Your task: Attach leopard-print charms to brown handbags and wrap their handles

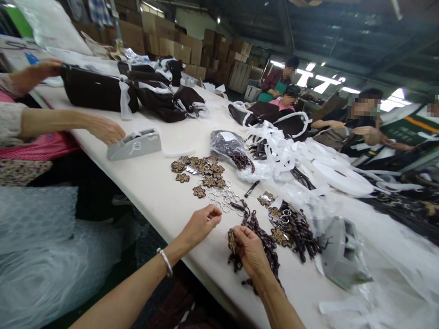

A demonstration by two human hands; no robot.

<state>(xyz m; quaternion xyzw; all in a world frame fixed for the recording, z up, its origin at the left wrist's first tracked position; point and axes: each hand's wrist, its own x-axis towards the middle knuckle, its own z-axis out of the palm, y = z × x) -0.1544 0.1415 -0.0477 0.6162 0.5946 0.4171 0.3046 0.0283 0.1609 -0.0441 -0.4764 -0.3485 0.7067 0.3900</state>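
Note:
My right hand (pixel 250 251) pinches a brown patterned flower piece (pixel 232 240) above a heap of dark braided straps (pixel 269 252). To its left, my left hand (pixel 200 226) is raised over the table with thumb and fingertips pressed together; whatever lies between them is too small to make out. Just beyond that hand are scattered silver rings (pixel 224 200). Behind the rings lies a pile of similar flower pieces (pixel 204 169). More flower pieces (pixel 281 237) rest on dark straps to the right.
A grey tape dispenser (pixel 137 144) stands near another person's hand (pixel 106 129) at left. A second dispenser (pixel 342 251) is at right. Dark bags (pixel 97 90), a plastic bag of parts (pixel 228 146) and white strips (pixel 327 166) lie farther back. Several people work across the table.

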